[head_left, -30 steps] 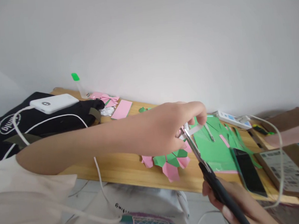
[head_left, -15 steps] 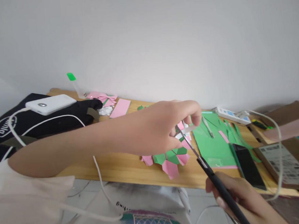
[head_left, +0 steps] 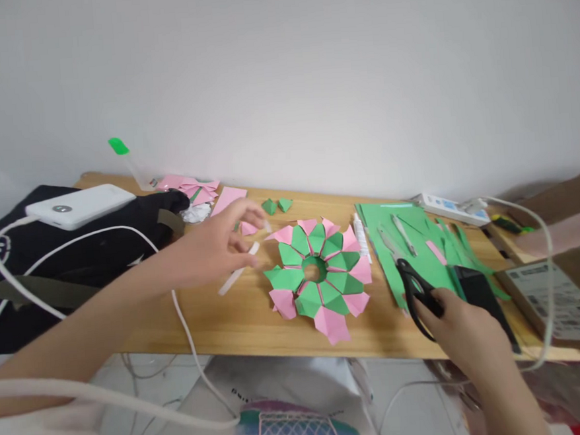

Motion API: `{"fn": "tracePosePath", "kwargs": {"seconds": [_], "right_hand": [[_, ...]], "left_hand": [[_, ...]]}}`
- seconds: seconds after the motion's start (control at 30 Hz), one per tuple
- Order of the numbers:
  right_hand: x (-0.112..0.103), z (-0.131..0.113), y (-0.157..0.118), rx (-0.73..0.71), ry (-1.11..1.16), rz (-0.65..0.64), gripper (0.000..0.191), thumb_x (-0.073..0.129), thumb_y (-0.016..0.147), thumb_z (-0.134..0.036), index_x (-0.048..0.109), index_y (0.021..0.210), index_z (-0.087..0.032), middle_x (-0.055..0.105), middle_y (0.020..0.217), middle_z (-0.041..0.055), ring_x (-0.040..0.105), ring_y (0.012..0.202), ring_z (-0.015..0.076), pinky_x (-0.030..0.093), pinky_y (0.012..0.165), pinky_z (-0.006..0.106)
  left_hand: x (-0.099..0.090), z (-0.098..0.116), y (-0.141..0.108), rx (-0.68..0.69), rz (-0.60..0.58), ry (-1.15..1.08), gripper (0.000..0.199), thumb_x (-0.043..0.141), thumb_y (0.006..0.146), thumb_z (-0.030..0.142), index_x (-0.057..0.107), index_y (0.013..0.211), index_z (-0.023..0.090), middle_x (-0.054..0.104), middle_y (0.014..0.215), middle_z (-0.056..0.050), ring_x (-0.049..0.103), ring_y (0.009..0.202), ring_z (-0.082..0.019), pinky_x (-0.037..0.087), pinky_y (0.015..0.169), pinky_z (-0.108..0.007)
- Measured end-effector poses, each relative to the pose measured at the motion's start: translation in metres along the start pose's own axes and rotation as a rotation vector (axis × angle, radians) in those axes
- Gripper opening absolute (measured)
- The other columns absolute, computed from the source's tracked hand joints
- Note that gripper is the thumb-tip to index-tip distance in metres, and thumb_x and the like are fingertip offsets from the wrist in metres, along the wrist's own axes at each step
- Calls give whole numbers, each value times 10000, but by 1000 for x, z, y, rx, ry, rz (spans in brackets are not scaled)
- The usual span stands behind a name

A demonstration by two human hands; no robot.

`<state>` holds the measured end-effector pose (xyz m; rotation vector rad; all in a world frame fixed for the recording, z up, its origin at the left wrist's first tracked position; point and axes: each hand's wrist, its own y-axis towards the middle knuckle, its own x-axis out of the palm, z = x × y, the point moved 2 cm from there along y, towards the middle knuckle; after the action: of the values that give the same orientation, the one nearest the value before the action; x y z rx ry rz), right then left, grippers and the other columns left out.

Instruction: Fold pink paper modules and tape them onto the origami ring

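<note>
My left hand (head_left: 222, 243) hovers over the table left of a ring-shaped pink and green paper flower (head_left: 344, 281). Its thumb and fingers are apart. A small pale bit shows at the fingertips, too blurred to name. Just below the thumb is a narrow white strip (head_left: 231, 282), partly covered by it. My right hand (head_left: 464, 328) grips the black handles of a pair of scissors (head_left: 409, 281). Their blades point away over the green paper sheets (head_left: 377, 228). A white tube (head_left: 361, 238) lies between the flower and the sheets.
Two green paper pieces (head_left: 284, 204) and a pink sheet (head_left: 228, 198) lie at the back. On a black bag (head_left: 39, 261) rests a white power bank (head_left: 80, 204), its cable looping across my left side. A phone (head_left: 479, 300), power strip (head_left: 451, 207) and cardboard box (head_left: 569, 304) stand right.
My left hand has drawn back left from over the flower, uncovering it. The scissors, earlier at the white strip in that hand, have moved right over the green sheets.
</note>
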<state>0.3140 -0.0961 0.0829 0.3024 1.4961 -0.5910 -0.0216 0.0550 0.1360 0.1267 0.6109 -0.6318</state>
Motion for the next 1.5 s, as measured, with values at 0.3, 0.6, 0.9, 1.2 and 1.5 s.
{"fn": "tracePosePath", "kwargs": {"seconds": [0.3, 0.6, 0.9, 1.2, 1.5], "right_hand": [[18, -16, 46, 279, 3, -92, 544, 410, 852, -544, 655, 1114, -135, 707, 917, 210, 689, 868, 366, 491, 644, 382], [18, -6, 31, 42, 39, 229, 376, 495, 863, -459, 717, 888, -156, 701, 954, 134, 664, 684, 260, 412, 466, 307], [-24, -97, -51, -904, 536, 734, 184, 694, 764, -92, 646, 923, -172, 694, 921, 61, 660, 830, 176, 531, 720, 311], [-28, -102, -71, -1197, 467, 706, 147, 588, 848, -68, 680, 934, -144, 692, 939, 64, 636, 862, 177, 515, 671, 335], [-31, -104, -65, -1212, 565, 433, 178, 581, 834, -51, 657, 985, -108, 691, 944, 56, 628, 873, 162, 529, 707, 322]], "left_hand": [[16, -84, 19, -287, 324, 336, 556, 619, 695, 130, 430, 1214, 194, 580, 1155, -73, 611, 642, -124, 507, 767, -320], [9, -73, 14, -260, 426, 374, 389, 605, 792, 326, 546, 1151, 188, 546, 1214, -116, 641, 834, -222, 495, 809, -389], [40, -4, -12, -140, -143, -575, 135, 629, 806, 273, 707, 773, 168, 719, 889, -39, 637, 895, -156, 481, 761, -229], [59, 4, -13, -390, -273, -730, 183, 660, 761, 250, 726, 816, 88, 699, 768, -50, 538, 634, -72, 402, 574, -171], [62, 7, -14, -180, -254, -551, 172, 601, 816, 260, 727, 802, 144, 718, 904, -49, 629, 830, -146, 473, 699, -230]]}}
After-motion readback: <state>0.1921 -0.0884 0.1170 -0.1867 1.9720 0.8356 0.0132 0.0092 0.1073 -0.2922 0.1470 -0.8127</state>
